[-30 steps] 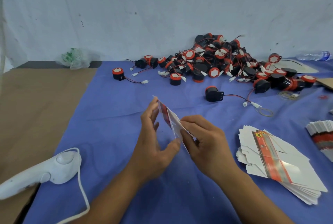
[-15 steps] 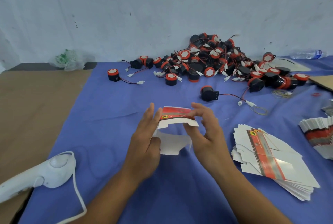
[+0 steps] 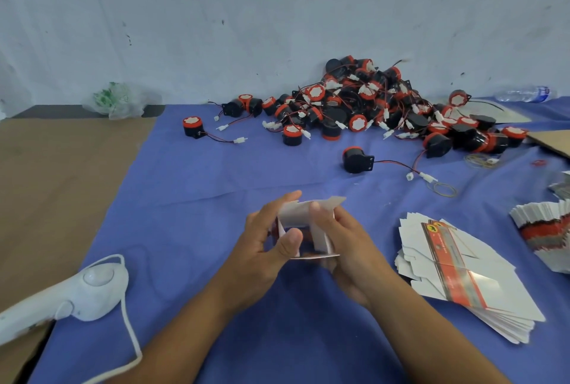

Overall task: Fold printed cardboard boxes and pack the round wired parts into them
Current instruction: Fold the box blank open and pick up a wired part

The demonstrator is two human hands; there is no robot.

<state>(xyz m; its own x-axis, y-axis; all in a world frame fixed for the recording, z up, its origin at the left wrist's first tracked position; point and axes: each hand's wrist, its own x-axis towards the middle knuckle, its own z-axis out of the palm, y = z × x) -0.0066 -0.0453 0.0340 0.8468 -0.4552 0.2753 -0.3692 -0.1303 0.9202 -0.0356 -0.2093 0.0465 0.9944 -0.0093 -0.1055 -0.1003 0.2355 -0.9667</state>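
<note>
Two hands clamp one half-opened white printed cardboard box (image 3: 308,207) over the near middle of the blue cloth (image 3: 191,198). The left hand (image 3: 262,248) curls round its left wall and the right hand (image 3: 351,248) round its right wall, with a flap jutting far-right. Beyond it a band of cloth runs to a lone black-and-red round wired part (image 3: 356,160), with the heaped pile of such parts (image 3: 370,106) behind. A stack of flat white box blanks (image 3: 462,275) fans out at right. A white corded handheld device (image 3: 86,291) lies near left.
</note>
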